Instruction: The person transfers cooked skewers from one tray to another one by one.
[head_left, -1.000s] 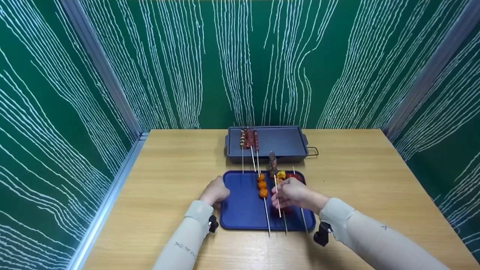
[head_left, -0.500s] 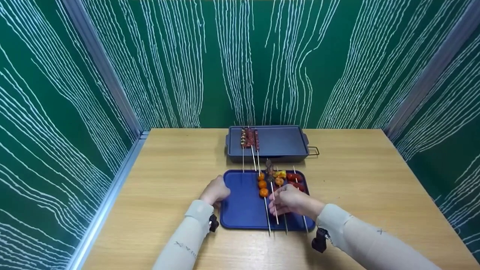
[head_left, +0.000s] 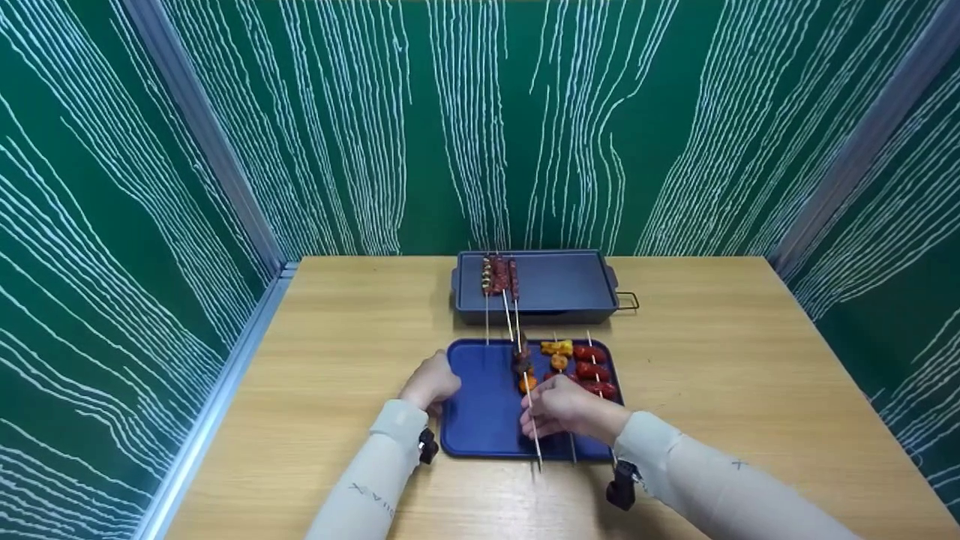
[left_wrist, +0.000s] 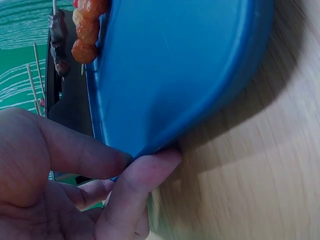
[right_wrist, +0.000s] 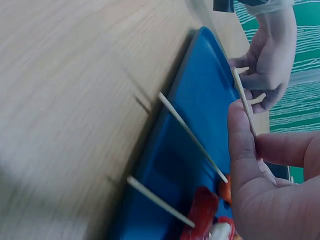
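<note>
My left hand (head_left: 433,381) pinches the upper-left corner of the blue tray (head_left: 480,420); in the left wrist view the thumb and index finger (left_wrist: 87,155) close on its rim. Between thumb and fingers, my right hand (head_left: 562,409) holds the bare stick of a dark meat skewer (head_left: 520,352), raised above the tray. Its meat end points toward the back and overlaps a skewer of orange balls (head_left: 528,385) in the head view. In the right wrist view the held stick (right_wrist: 243,97) points across toward the left hand.
On the tray's right side lie a skewer with yellow and orange pieces (head_left: 558,349) and a red sausage skewer (head_left: 592,371). Behind stands a dark grill pan (head_left: 570,281) with a wire handle at its right. Three meat skewers (head_left: 500,276) rest on its left part, sticks jutting forward.
My right hand has moved left and slightly toward me with the dark meat skewer, from over the yellow-topped skewer to over the orange balls. The left hand stays at the tray.
</note>
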